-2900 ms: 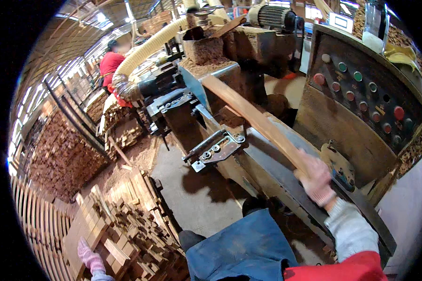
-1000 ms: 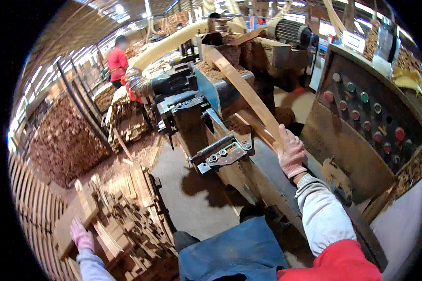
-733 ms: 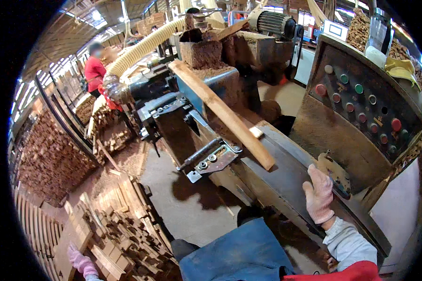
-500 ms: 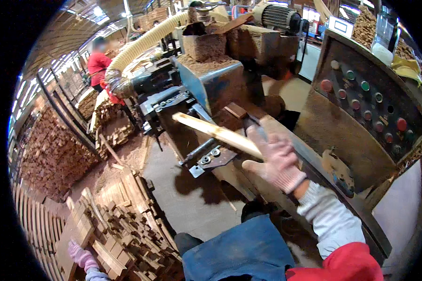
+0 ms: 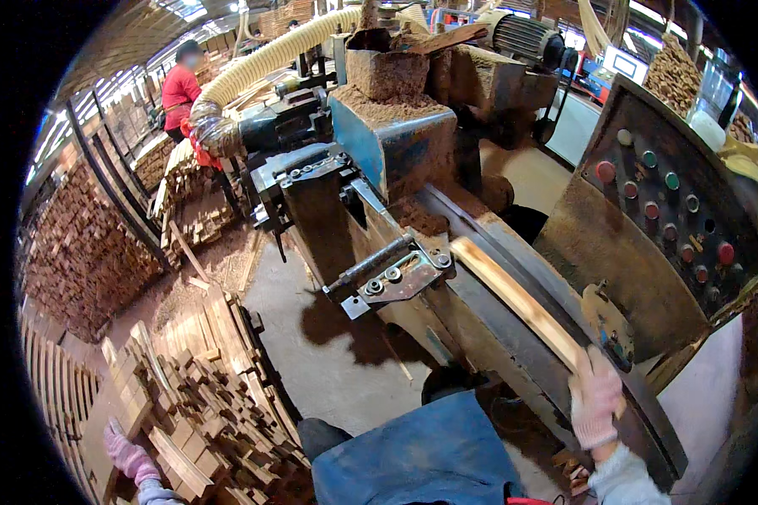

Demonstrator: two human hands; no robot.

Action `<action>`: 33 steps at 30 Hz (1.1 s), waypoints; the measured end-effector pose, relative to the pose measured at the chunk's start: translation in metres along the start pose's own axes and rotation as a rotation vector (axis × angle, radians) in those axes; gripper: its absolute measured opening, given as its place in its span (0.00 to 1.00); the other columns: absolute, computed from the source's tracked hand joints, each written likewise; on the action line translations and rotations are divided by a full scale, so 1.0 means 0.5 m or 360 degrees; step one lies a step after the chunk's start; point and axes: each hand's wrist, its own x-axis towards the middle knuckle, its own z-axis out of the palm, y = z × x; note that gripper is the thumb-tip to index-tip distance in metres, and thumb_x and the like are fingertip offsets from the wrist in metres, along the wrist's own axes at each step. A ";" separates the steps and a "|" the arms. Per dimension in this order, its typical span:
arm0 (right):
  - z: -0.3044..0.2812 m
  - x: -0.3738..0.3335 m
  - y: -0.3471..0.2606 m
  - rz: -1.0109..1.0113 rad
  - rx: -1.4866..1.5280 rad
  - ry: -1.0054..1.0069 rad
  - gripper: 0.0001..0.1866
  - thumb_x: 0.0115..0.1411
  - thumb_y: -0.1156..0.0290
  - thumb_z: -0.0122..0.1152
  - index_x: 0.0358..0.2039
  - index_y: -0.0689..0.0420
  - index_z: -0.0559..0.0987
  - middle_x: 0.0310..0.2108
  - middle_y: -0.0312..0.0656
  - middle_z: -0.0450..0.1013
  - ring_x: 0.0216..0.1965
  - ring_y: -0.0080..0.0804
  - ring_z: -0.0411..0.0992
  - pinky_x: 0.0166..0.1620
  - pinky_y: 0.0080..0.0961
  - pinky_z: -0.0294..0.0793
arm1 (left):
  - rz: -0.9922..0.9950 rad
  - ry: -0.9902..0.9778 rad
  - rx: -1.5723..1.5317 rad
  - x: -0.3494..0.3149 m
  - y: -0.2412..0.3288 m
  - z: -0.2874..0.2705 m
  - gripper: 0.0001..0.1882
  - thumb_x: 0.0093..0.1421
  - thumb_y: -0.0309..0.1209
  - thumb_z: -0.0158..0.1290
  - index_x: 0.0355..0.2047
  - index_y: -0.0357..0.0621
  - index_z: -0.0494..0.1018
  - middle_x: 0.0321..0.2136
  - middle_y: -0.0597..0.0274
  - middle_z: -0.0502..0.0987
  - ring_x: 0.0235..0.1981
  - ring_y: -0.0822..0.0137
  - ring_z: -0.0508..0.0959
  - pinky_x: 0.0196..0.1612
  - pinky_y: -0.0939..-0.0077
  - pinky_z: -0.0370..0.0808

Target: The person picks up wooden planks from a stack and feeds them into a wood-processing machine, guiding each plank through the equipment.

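Lengthwise, a wooden strip (image 5: 514, 295) lines the machine bed (image 5: 501, 349).
Right hand (image 5: 596, 400): grip clasping its near end; left hand (image 5: 129, 452): at a board (image 5: 99, 429), grip indeterminable.

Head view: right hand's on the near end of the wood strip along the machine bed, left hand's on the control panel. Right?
Not the left hand: the head view shows it at the wood pile, lower left. The right hand is on the near end of the wood strip along the machine bed.
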 end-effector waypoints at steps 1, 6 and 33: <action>-0.006 -0.027 0.003 0.0095 -0.0091 -0.0049 0.23 0.52 0.78 0.63 0.52 0.58 0.78 0.52 0.53 0.73 0.47 0.54 0.74 0.47 0.45 0.76 | -0.0046 -0.0090 0.0114 -0.003 -0.001 0.003 0.37 0.60 0.16 0.46 0.72 0.50 0.60 0.65 0.49 0.67 0.62 0.47 0.70 0.68 0.61 0.65; 0.046 -0.012 0.013 0.0105 -0.0379 0.0093 0.21 0.53 0.77 0.63 0.50 0.57 0.78 0.50 0.50 0.72 0.47 0.53 0.72 0.49 0.45 0.74 | -0.0027 -0.0189 0.0241 0.001 0.016 -0.050 0.37 0.57 0.18 0.51 0.69 0.51 0.64 0.65 0.50 0.67 0.65 0.49 0.68 0.69 0.63 0.65; 0.012 0.048 -0.144 -0.0510 0.0782 -0.0009 0.46 0.41 0.73 0.75 0.65 0.62 0.72 0.48 0.54 0.77 0.48 0.51 0.77 0.55 0.39 0.74 | 0.1815 0.0777 -0.1507 0.036 0.834 -0.641 0.23 0.56 0.41 0.58 0.51 0.47 0.74 0.36 0.58 0.80 0.39 0.54 0.81 0.55 0.50 0.74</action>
